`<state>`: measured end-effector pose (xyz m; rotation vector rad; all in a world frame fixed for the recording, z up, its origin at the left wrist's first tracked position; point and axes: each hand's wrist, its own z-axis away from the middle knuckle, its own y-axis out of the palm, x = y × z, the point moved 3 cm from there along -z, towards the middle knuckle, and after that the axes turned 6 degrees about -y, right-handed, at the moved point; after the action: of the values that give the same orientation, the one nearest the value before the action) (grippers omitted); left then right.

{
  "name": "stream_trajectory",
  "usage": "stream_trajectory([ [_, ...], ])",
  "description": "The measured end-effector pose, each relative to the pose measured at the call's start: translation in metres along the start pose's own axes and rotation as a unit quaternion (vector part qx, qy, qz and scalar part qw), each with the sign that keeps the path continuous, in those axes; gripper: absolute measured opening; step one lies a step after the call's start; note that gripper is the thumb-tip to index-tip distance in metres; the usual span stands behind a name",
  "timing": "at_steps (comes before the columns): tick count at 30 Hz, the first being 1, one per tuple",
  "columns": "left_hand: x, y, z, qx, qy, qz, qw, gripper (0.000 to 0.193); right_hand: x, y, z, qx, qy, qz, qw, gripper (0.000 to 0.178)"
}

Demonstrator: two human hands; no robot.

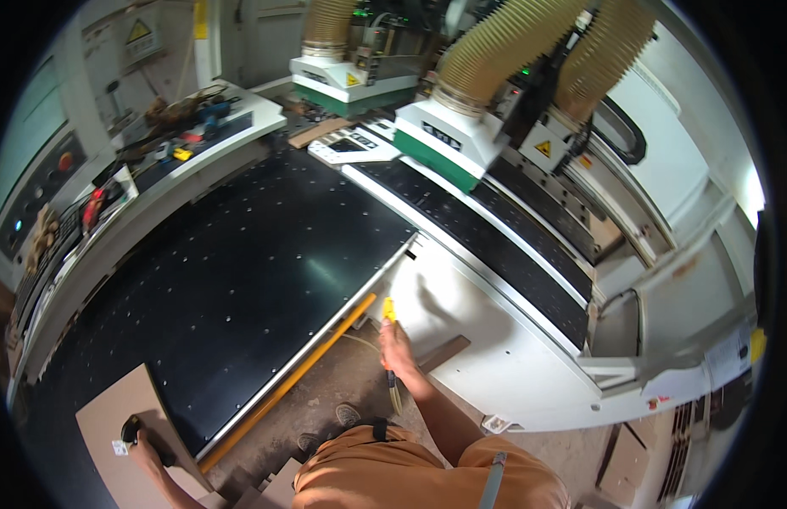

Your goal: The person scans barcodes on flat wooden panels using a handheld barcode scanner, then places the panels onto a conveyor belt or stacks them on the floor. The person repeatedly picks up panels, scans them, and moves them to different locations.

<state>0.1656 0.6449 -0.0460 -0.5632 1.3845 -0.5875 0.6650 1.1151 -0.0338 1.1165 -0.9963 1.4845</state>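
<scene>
Dusty workshop floor (pixel 326 399); big black machine bed (pixel 241 280) (ribbed extraction hoses (pixel 504 42) overhead); cluttered side bench (pixel 181 136).

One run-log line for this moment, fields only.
right hand: holds yellow-tipped air nozzle, aimed at black machine bed | left hand: holds dark object, on brown board | stance: standing beside bed

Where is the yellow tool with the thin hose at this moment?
In the head view the yellow tool is just right of centre, held in the right hand, beside the near right corner of the black machine bed.
</scene>
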Motion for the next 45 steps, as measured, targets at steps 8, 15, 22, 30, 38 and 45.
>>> stream_trajectory([
  [8,0.005,0.004,-0.013,-0.008,-0.037,-0.065,0.997,0.053,-0.021,-0.086,-0.008,-0.222,-0.059,-0.109,0.967,0.040],
  [15,-0.012,0.001,0.002,-0.004,-0.017,-0.057,0.998,0.057,-0.003,-0.154,-0.012,-0.426,-0.116,-0.265,0.857,0.045],
  [22,-0.036,0.001,0.025,-0.024,-0.058,-0.032,0.998,0.051,0.025,-0.040,-0.004,-0.037,-0.049,0.009,0.998,0.050],
  [30,-0.071,-0.013,0.059,-0.023,-0.133,0.045,0.990,0.048,0.039,0.081,0.013,0.251,0.031,0.140,0.957,0.049],
  [38,-0.076,-0.029,0.066,0.014,-0.160,-0.015,0.987,0.052,0.072,0.206,0.113,0.606,0.117,0.148,0.773,0.041],
  [45,-0.072,-0.020,0.067,0.024,-0.146,0.006,0.989,0.049,0.108,0.275,0.136,0.761,0.056,0.258,0.592,0.046],
])
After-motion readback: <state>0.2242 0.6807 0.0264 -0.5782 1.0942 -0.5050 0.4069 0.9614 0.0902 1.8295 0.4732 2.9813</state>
